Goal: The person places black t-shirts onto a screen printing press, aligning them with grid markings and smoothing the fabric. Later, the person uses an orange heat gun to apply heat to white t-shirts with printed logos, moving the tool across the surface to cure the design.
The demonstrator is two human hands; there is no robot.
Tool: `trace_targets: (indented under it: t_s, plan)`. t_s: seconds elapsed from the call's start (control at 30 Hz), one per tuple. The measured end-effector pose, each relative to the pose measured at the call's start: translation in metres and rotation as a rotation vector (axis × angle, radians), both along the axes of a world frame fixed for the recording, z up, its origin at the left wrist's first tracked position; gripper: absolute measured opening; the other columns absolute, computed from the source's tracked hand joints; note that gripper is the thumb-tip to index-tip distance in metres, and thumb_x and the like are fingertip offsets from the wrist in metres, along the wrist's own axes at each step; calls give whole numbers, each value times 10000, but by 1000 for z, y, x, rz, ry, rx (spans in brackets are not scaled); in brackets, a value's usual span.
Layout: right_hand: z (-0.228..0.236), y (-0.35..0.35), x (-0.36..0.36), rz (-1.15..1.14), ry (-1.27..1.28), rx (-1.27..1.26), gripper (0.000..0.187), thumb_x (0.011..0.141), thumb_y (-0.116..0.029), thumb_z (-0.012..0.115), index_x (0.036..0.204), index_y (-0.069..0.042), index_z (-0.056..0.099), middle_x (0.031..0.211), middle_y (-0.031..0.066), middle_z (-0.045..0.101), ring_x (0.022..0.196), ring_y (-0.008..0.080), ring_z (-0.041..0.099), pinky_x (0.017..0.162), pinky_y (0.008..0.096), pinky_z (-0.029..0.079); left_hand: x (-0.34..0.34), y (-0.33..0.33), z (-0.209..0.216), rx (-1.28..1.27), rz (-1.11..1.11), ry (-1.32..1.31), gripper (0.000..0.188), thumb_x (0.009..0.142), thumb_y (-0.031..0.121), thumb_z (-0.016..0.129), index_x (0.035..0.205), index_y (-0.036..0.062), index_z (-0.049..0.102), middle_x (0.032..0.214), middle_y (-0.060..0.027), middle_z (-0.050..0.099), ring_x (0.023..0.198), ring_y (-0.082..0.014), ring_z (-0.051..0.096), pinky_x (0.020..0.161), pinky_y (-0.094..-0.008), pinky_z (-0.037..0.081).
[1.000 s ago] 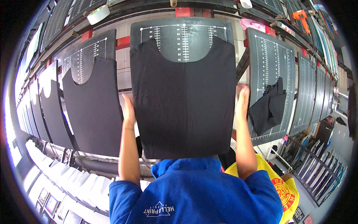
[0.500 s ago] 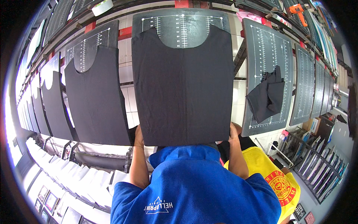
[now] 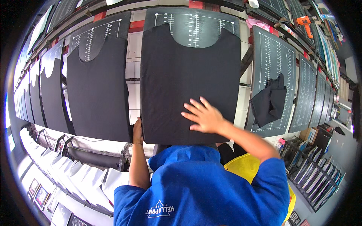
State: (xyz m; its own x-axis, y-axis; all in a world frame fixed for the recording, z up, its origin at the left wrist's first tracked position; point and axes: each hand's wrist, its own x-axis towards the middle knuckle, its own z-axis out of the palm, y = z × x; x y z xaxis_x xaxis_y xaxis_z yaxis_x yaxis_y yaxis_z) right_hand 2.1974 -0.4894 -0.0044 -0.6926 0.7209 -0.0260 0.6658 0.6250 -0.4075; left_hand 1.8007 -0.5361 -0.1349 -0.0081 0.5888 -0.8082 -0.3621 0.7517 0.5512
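Observation:
A black shirt panel (image 3: 181, 79) with a scooped neckline lies over a dark printing board (image 3: 184, 17) with white ruler marks, straight ahead of me. My right hand (image 3: 205, 117) rests flat on the lower right part of the panel, fingers spread. At the panel's lower left edge, my left hand (image 3: 138, 132) is closed round the side, with part of its fingers hidden behind the edge. The cloth looks mostly smooth, with faint wrinkles on the lower left.
Another black panel (image 3: 96, 90) covers the board to the left, and more stretch beyond it. On the right board (image 3: 273, 49) lies a crumpled black cloth piece (image 3: 269, 101). An orange heat gun (image 3: 306, 24) sits at the far right. A person in yellow (image 3: 243, 167) is close by my right.
My right hand has left the panel's lower right corner and moved inward onto the cloth, fingers opening out. My left hand has shifted slightly up the left edge. The view has shifted a little.

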Motion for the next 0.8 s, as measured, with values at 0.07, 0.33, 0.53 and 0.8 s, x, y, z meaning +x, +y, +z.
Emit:
trace_targets:
  t_s: [0.07,0.33,0.53,0.8]
  plan:
    - [22,88,7,-49,-190,60,648,973,-543,511,1508,-186,439,1588,171,366,1484,362,314,1203,571,228,-6,-7,-4,-3,17,-18,596,1062,505,434,1288,-27,581,1204,-149,677,1064,-233,675,939,-366,546]
    - [-11,-27,-117,326,181,16,705,846,-569,618,1437,-195,532,1555,95,437,1470,335,349,1213,576,238,-59,-112,-56,-84,156,283,494,1036,524,504,1068,49,638,815,-2,594,730,-113,584,689,-262,488]
    - [9,216,-95,84,-22,314,683,892,-578,593,1405,-129,554,1527,176,446,1447,397,360,1177,606,271,-65,-228,-23,-197,69,529,346,1049,336,535,959,20,643,674,-8,569,548,-80,523,478,-236,419]
    - [-22,129,-190,9,254,207,784,820,-403,686,1451,3,459,1452,212,508,1405,399,411,1231,534,216,19,-135,98,121,-150,1171,314,1047,200,520,1219,-56,577,1160,-200,604,1093,-322,583,949,-417,452]
